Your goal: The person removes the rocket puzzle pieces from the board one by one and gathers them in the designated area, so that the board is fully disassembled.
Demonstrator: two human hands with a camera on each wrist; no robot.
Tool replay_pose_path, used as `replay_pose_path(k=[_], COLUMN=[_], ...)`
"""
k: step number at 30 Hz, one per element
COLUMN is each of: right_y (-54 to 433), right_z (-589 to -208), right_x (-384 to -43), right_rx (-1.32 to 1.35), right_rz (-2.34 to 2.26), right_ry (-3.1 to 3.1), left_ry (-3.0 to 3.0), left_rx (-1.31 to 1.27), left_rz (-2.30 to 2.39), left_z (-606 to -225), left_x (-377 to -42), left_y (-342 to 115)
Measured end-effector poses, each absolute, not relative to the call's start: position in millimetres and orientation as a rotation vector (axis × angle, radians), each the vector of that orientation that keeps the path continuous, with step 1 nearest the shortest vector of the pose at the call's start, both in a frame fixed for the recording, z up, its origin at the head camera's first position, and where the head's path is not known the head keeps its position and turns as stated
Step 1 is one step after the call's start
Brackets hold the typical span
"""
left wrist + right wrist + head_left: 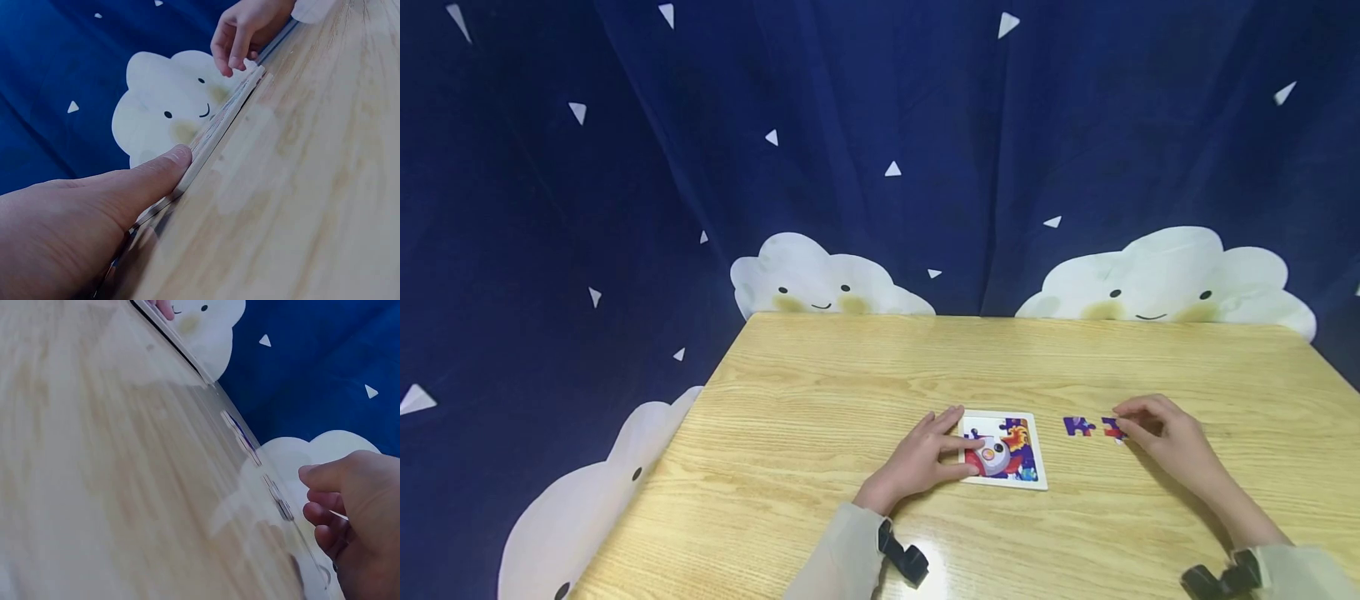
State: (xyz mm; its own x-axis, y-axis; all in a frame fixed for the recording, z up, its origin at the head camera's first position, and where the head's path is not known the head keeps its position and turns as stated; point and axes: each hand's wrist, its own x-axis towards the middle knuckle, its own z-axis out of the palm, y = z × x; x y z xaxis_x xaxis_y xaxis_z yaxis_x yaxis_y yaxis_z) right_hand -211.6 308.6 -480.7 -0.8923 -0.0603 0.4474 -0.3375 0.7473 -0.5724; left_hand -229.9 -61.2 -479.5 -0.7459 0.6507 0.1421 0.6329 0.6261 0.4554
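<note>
A white-framed jigsaw puzzle lies on the table, its picture partly filled with colourful pieces; white backing shows at the upper left. My left hand rests on its left side with fingers spread over the frame and picture. In the left wrist view, the thumb presses along the tray's edge. To the right of the tray lie two purple jigsaw pieces, a left one and a right one. My right hand hovers beside the right piece, fingers loosely bent, with nothing visible between thumb and fingers.
The light wooden table reaches back to a dark blue curtain with white triangles and smiling clouds. Black camera straps sit on both wrists, the left strap close to the table surface.
</note>
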Motion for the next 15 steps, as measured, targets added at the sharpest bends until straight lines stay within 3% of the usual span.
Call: replay_pose_path(k=[15], right_y=[269.3], right_z=[-478.5], right_x=[-218.5], right_rx=[0.376], right_rz=[0.928], right_ry=[-2.544], left_ry=[2.814], left_rx=[1.129], left_rz=[0.748], left_z=[-480.8], left_x=[-230.7], left_y=[-61.9])
